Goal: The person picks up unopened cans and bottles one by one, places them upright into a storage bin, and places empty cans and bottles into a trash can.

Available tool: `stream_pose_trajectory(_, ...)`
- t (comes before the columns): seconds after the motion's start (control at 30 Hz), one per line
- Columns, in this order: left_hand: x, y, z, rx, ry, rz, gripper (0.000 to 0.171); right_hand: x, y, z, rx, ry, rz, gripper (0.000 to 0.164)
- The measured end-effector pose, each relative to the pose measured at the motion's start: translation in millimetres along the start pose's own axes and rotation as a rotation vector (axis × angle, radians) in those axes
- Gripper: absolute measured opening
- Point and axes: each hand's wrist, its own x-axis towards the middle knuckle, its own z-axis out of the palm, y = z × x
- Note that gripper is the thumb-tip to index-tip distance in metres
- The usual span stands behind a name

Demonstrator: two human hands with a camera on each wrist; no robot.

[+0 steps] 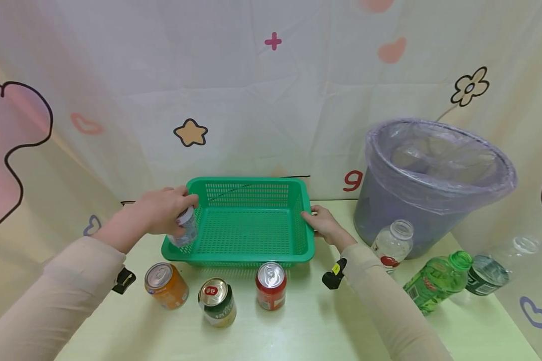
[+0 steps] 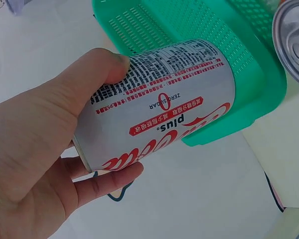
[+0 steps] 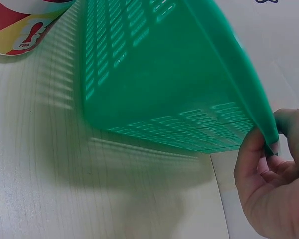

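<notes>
My left hand (image 1: pixel 164 209) grips a white Coca-Cola Plus can (image 1: pixel 188 231) at the left end of a green plastic basket (image 1: pixel 248 233). In the left wrist view, the thumb and fingers curl round the can (image 2: pixel 162 107), its printed side facing the camera and the basket's rim behind it. My right hand (image 1: pixel 327 224) pinches the basket's right rim between thumb and fingers. The right wrist view shows this pinch, with the basket's slotted wall (image 3: pixel 164 79) beside the hand. No other thing is seen inside the basket.
In front of the basket stand an orange can (image 1: pixel 167 287), a dark green and gold can (image 1: pixel 218 303) and a red can (image 1: pixel 271 287). At right is a lined purple bin (image 1: pixel 388 200), near a clear bottle (image 1: pixel 393 245), a green bottle (image 1: pixel 438 281) and another clear bottle (image 1: pixel 490 273).
</notes>
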Motion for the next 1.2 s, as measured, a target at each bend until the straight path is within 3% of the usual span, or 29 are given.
stream_pose_trajectory(0.73,31.1,6.6,13.9,0.016,-0.061,-0.003,0.049,-2.0,-2.8,-1.1,-0.001,-0.02,0.022,0.037)
stream_pose_trajectory(1.2,47.8,-5.5,23.9,-0.082,-0.079,-0.059,0.048,-1.2,-2.8,-1.3,-0.009,-0.024,0.022,0.037)
